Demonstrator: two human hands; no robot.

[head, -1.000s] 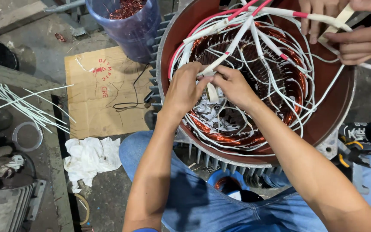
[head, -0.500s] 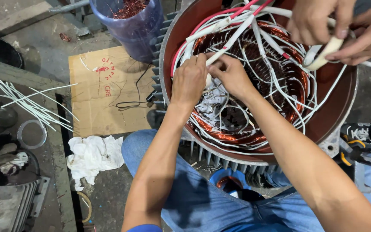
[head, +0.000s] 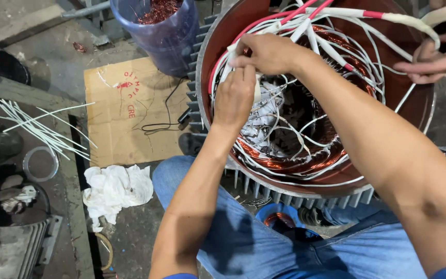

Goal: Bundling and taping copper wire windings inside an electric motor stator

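Two hands meet over the largest thing in view, the finned motor stator housing [head: 218, 111], whose bore is lined with copper windings [head: 305, 164] and crossed by a tangle of white sleeved lead wires [head: 336, 49]. The left hand [head: 235, 98] has its fingers curled shut on a white sleeve or tape end at the housing's left rim, and the right hand [head: 269, 52], just above and touching it, pinches the same bundle between thumb and fingertips. A co-worker's hand [head: 432, 62] at the upper right holds further leads taut; whether its fingers close fully around them cannot be told. The main risk, as I judge it, is a hard pull from either side dragging a lead across the enamelled copper and scraping its coating, or yanking a joint loose. Crossed leads could also be bound into the wrong group, since many look alike. Lesser hazards: the sleeve may slip off an end if the grip slackens, and loose sleeving strips [head: 37, 126], a white rag [head: 117, 188] and the bucket of scrap copper [head: 158, 28] sit near enough to snag or tip.
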